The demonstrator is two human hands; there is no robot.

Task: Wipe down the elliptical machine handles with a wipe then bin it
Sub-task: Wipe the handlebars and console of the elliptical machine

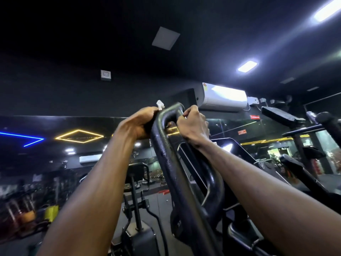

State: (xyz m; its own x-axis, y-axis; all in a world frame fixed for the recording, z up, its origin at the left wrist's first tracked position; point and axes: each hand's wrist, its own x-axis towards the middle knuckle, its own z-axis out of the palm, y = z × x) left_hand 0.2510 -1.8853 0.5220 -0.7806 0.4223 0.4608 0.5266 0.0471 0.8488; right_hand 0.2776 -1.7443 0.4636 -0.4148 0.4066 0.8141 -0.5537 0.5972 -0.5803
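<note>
Black elliptical handle (167,137), left hand (140,122) gripping it with white wipe (160,104), right hand (192,124) clasping its loop

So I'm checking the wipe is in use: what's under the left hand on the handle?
A white wipe pokes out above the left hand, which grips the black handle. The hand covers the rest of the wipe.

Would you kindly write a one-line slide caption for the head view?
Both hands at the top of the elliptical handle: left hand holds the white wipe, right hand grips opposite.
</note>
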